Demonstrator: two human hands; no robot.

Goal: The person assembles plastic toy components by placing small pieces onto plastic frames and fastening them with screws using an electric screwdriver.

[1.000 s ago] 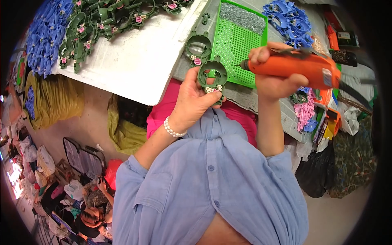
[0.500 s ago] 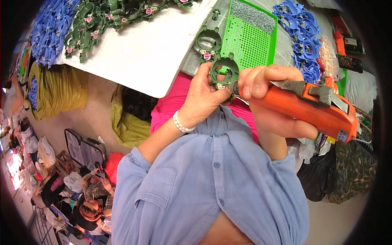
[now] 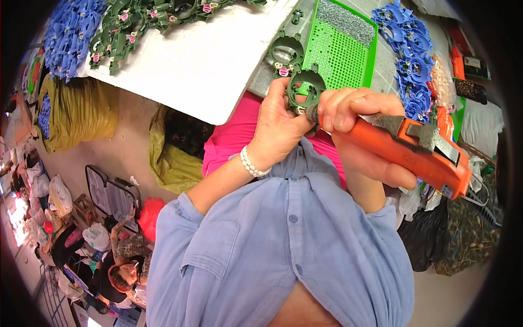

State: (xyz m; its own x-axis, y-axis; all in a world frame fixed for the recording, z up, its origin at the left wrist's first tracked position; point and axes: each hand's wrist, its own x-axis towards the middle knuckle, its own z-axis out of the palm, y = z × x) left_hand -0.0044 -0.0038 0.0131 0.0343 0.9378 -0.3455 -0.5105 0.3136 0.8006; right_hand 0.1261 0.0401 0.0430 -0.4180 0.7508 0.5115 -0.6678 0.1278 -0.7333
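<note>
One driver [image 3: 430,163] brought to one green frame [image 3: 310,77].

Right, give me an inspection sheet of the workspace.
Surface: grey table, white board overlapping it.
Work things: dark green ring part; orange electric screwdriver, nose at that part; green tray holding small metal pieces.
Clutter: blue plastic parts right of the tray; green parts heaped on the board.
Hands: left hand grips the ring part; right hand grips the screwdriver.
Cables: pale wire loop at the screwdriver's rear; power cord unclear.
Surroundings: yellow sack left, black plastic bag right.
</note>
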